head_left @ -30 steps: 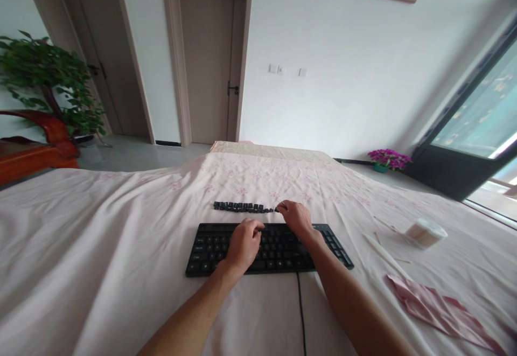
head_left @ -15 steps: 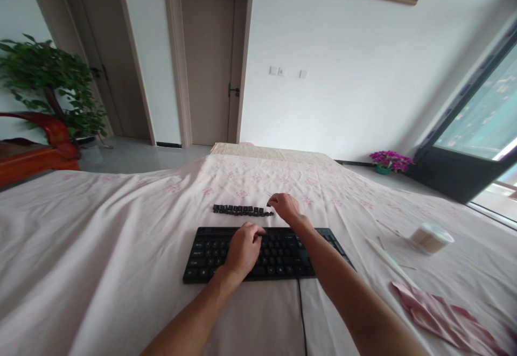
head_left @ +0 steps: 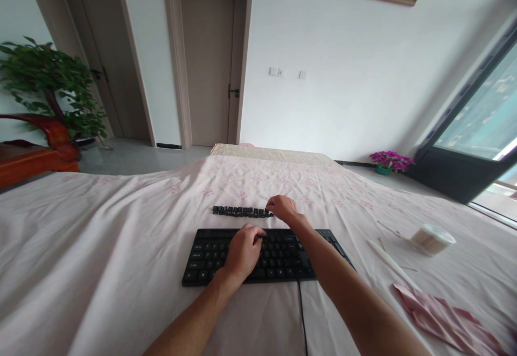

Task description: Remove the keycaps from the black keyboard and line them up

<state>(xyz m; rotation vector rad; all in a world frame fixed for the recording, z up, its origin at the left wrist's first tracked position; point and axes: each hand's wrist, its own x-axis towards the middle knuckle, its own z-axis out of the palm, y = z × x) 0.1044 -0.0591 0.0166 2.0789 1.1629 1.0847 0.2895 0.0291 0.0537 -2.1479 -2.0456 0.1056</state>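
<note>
A black keyboard (head_left: 278, 262) lies on the cloth in front of me, its cable running toward me. My left hand (head_left: 245, 248) rests over its upper middle, thumb and fingers closed together; what they hold, if anything, is too small to make out. Beyond the keyboard, loose black keycaps (head_left: 238, 211) stand lined up in two rows. At their right end my right hand (head_left: 281, 208) pinches a keycap (head_left: 267, 210), partly hidden by the fingertips and set close beside the others. A thin pale stick (head_left: 264, 197) lies just behind that hand.
A pale floral cloth (head_left: 133, 237) covers the table. To the right are a clear tub of cotton swabs (head_left: 432, 239), several loose swabs, a white stick-like tool (head_left: 391, 263) and a pink cloth (head_left: 446, 318). The keyboard cable (head_left: 302, 313) runs off the near edge.
My right hand has moved slightly left and down, bringing the keycap to the right end of the rows. My left hand stays in place on the keyboard.
</note>
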